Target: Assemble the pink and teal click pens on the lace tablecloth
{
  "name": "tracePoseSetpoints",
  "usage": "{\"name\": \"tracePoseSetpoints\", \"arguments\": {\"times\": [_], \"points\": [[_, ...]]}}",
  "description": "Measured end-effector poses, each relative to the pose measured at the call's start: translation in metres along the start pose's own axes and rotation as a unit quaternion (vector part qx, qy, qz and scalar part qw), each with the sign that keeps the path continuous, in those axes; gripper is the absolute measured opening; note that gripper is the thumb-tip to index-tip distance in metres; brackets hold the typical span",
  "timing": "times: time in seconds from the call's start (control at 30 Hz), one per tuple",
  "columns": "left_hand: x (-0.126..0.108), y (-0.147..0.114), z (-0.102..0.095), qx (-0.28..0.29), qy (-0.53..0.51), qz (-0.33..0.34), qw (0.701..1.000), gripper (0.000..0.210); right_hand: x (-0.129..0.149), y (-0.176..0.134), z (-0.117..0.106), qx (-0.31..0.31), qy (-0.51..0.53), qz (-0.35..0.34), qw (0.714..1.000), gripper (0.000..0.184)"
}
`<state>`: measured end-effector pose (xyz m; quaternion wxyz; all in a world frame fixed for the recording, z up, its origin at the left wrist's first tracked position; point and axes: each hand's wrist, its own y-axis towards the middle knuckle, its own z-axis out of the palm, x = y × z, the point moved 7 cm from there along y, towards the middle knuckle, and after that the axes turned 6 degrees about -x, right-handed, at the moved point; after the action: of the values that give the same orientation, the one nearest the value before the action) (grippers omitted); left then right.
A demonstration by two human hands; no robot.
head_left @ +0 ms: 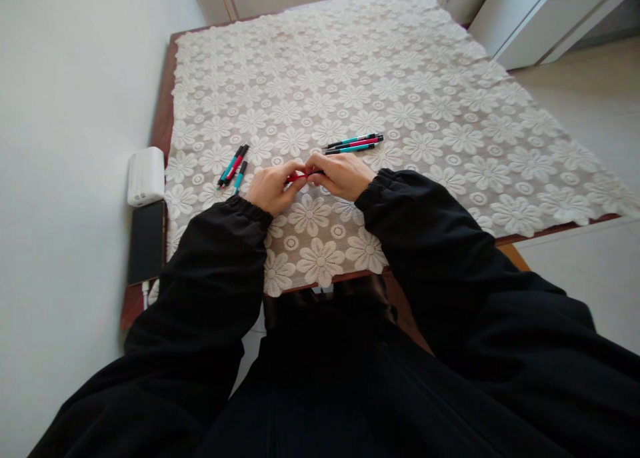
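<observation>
My left hand (273,186) and my right hand (343,173) meet over the near part of the tablecloth. Between them they grip a red and black pen (298,177); my left fingers pinch its red part and my right fingers close round the black end. Much of the pen is hidden by the fingers. To the left of my left hand lie several pens (234,167), teal and red with black ends. Just beyond my right hand, a second group of pens (354,143), two teal and one red, rests side by side.
A flower-patterned lace tablecloth (320,98) covers the wooden table. At its left edge, by the wall, are a white charger-like block (146,176) and a dark phone (147,243) with a white cable (145,295). A white cabinet (525,18) stands beyond the far right side.
</observation>
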<state>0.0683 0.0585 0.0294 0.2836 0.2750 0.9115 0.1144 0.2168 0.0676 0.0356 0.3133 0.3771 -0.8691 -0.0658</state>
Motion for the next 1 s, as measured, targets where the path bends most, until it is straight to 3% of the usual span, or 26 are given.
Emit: {"name": "tracePoseSetpoints", "arguments": {"times": [0.27, 0.83, 1.0], "points": [[0.0041, -0.0015, 0.0021, -0.008, -0.005, -0.008, 1.000, 0.042, 0.0000, -0.0008, 0.0007, 0.019, -0.029, 0.020, 0.999, 0.025], [-0.0006, 0.0004, -0.0008, 0.019, 0.002, -0.038, 0.999, 0.030, 0.0056, -0.0005, -0.0030, -0.020, 0.009, -0.070, 0.997, 0.018], [-0.0002, -0.0001, -0.0011, 0.014, -0.006, -0.035, 0.999, 0.030, 0.0045, -0.0002, -0.0043, -0.027, 0.003, -0.045, 0.999, 0.020]]}}
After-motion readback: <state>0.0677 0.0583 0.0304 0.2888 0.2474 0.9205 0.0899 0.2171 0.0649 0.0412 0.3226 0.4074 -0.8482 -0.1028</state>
